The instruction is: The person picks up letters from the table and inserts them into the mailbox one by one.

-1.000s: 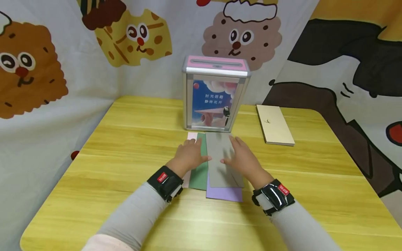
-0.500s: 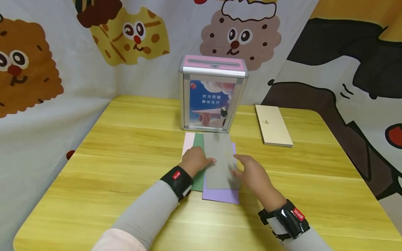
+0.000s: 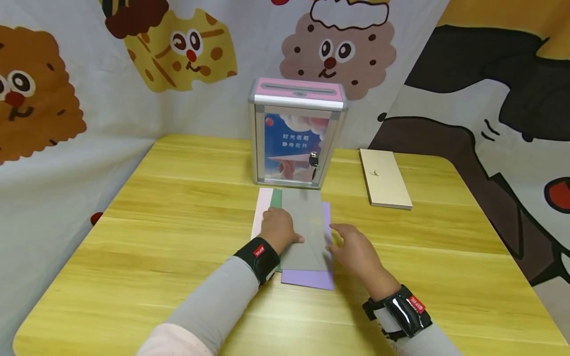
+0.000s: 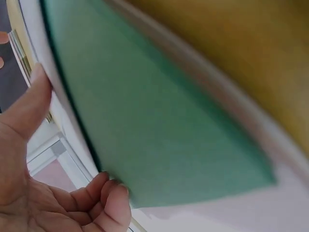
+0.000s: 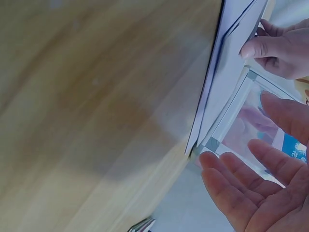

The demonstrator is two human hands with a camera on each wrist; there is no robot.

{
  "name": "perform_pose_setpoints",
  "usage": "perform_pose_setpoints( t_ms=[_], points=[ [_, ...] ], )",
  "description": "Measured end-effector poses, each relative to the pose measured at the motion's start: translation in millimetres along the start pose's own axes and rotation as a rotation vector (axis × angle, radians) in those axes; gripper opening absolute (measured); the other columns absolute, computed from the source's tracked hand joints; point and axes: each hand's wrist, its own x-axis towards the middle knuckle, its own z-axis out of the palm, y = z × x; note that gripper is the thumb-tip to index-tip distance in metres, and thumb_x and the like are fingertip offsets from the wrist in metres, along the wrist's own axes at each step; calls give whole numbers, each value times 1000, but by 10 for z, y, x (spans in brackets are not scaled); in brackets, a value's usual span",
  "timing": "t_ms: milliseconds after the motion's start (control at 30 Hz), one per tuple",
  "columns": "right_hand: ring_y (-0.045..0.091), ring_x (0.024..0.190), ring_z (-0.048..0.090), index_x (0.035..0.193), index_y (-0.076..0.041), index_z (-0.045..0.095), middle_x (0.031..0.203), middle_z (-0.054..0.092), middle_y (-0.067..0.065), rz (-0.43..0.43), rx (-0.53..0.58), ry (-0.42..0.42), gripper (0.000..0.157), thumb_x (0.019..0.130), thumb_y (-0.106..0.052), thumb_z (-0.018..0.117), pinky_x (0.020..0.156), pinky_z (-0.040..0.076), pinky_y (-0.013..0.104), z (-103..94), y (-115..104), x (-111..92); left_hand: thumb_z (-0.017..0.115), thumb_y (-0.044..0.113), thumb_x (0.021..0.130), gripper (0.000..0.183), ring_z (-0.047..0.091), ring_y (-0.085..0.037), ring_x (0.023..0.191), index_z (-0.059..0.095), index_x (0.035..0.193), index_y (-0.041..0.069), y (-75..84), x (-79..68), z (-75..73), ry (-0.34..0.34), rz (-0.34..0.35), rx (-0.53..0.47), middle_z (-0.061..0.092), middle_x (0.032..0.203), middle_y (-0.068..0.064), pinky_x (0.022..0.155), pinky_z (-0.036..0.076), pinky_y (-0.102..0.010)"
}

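Observation:
A grey envelope (image 3: pixel 305 207) lies over a purple envelope (image 3: pixel 307 278), which shows at its front and right edges. Left of it peek strips of a green envelope (image 3: pixel 276 199) and a pale pink envelope (image 3: pixel 263 200). My left hand (image 3: pixel 280 230) pinches the grey envelope's left side, its thumb on top and its fingers curled at the edge. The left wrist view is filled by the green envelope (image 4: pixel 140 116) beside those curled fingers. My right hand (image 3: pixel 359 254) is beside the purple envelope's right edge, fingers spread and relaxed; in the right wrist view it grips nothing.
Right behind the envelopes stands a silver-framed letter box (image 3: pixel 294 143) with a pink slotted top and a key in its door lock. A stack of cream envelopes (image 3: pixel 386 179) lies to its right on the wooden table (image 3: pixel 191 217). A cartoon-print cloth (image 3: pixel 249 29) hangs behind.
The grey envelope has shifted left, covering more of the green one and baring the purple one's right edge. My right hand has drawn back from the grey envelope to the right.

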Motion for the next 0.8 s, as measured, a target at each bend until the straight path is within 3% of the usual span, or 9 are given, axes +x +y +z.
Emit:
perform_pose_setpoints(
  t_ms=[300,500,800],
  points=[
    [43,127,45,133,2,53,136,50,26,7,-23,-1,54,85,-11,73,103,39,55,-44,41,2,82,53,69,71,58,-32,101,67,106,-5,24,23,-28,-68,-25,44,65,107,-19,86,47,-40],
    [45,127,45,134,4,52,136,49,28,-5,-6,7,55,85,-10,72,103,38,55,-71,88,-8,82,45,73,59,62,-30,102,69,102,-3,-5,7,-76,-68,-18,22,69,105,-15,87,49,-40],
    [44,124,47,137,2,49,138,48,27,38,23,-4,56,88,-13,70,100,41,55,-121,134,1,85,18,73,39,64,-31,98,66,96,-7,-60,3,-130,-63,-44,-224,67,103,-18,87,52,-40]
  ],
)
